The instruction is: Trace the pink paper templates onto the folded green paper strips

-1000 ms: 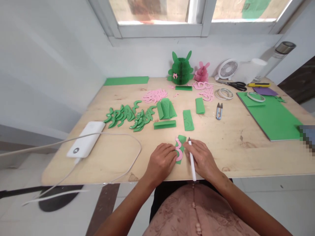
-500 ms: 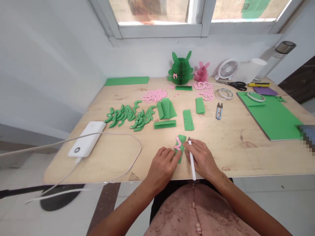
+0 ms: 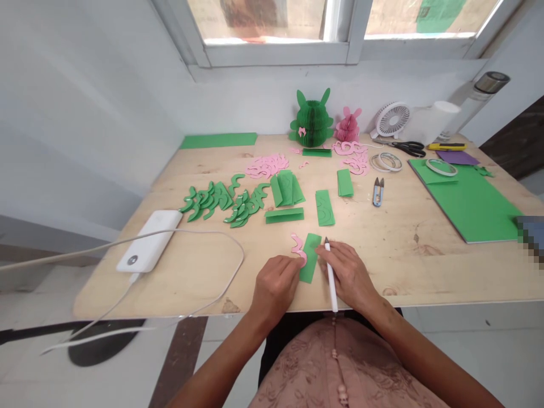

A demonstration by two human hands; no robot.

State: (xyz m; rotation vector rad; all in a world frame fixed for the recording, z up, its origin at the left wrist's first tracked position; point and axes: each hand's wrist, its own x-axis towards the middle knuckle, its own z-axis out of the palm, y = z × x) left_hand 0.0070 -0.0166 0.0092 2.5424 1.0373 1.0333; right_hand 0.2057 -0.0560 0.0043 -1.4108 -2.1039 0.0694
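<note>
My left hand (image 3: 277, 283) is closed, its fingertips pinching one end of a wavy pink paper cutout (image 3: 298, 245). The cutout lies over the left edge of a small green paper strip (image 3: 312, 249) near the table's front edge. My right hand (image 3: 348, 272) holds a white pen (image 3: 331, 280) between thumb and fingers, its dark tip pointing away from me. The right fingertips touch the strip's right edge. Just beyond lies another green paper piece (image 3: 325, 208) with curved lines drawn on it. Folded green papers (image 3: 285, 188) lie further left.
Green curved cutouts (image 3: 244, 208) and a pink cutout pile (image 3: 267, 165) lie to the left. A power bank (image 3: 149, 241) with a cable sits at far left. Thread snips (image 3: 378, 191), tape rolls (image 3: 390, 162), scissors (image 3: 410, 148) and green sheets (image 3: 471, 204) are right. Paper figures (image 3: 313, 122) stand behind.
My left hand has drawn the pink cutout leftward, off most of the green strip, and its fingers have closed into a pinch. My right hand with the pen has stayed nearly still.
</note>
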